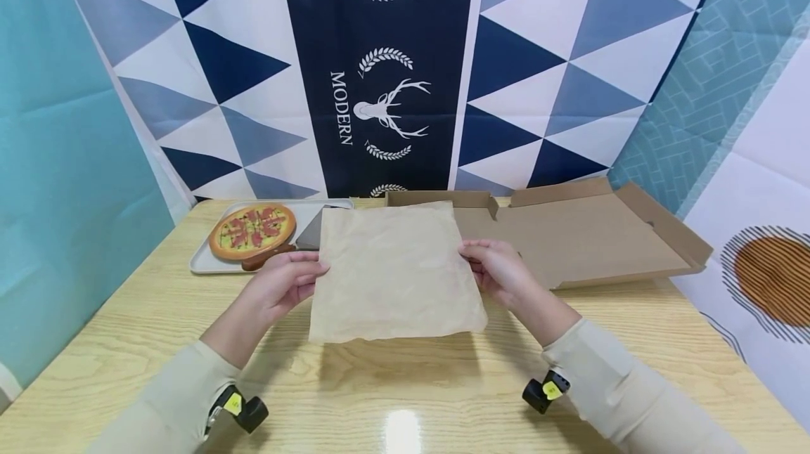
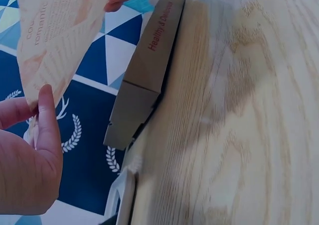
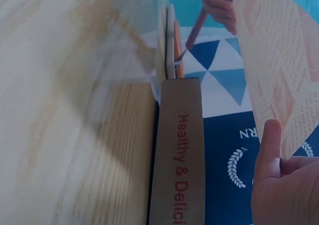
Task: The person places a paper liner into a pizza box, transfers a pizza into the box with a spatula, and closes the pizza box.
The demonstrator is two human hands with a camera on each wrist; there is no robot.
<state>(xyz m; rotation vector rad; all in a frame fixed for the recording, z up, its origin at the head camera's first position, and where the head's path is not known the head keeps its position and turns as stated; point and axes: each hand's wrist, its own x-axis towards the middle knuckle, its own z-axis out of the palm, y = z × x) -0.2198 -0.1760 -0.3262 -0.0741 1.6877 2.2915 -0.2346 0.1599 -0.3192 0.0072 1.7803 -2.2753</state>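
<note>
- Above the wooden table point(image 1: 354, 415), a sheet of paper point(image 1: 395, 275) is held spread; one face carries print, including "romantic".
- Left hand point(image 1: 285, 285): thumb and fingers pinch one side edge.
- Right hand point(image 1: 501, 273): thumb and fingers pinch the opposite edge.
- Behind and right of the sheet: opened cardboard box point(image 1: 588, 236), wall marked "Healthy & Delici…" in red.
- Backdrop point(image 1: 380, 29): white "MODERN" lettering point(image 1: 342, 108) beside a stag head point(image 1: 373, 110).

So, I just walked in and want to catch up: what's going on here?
A person's left hand and right hand hold a sheet of paper by opposite sides, above the wooden table. An open cardboard box lies beyond, towards the right. A pizza sits on a white tray at the left.
</note>
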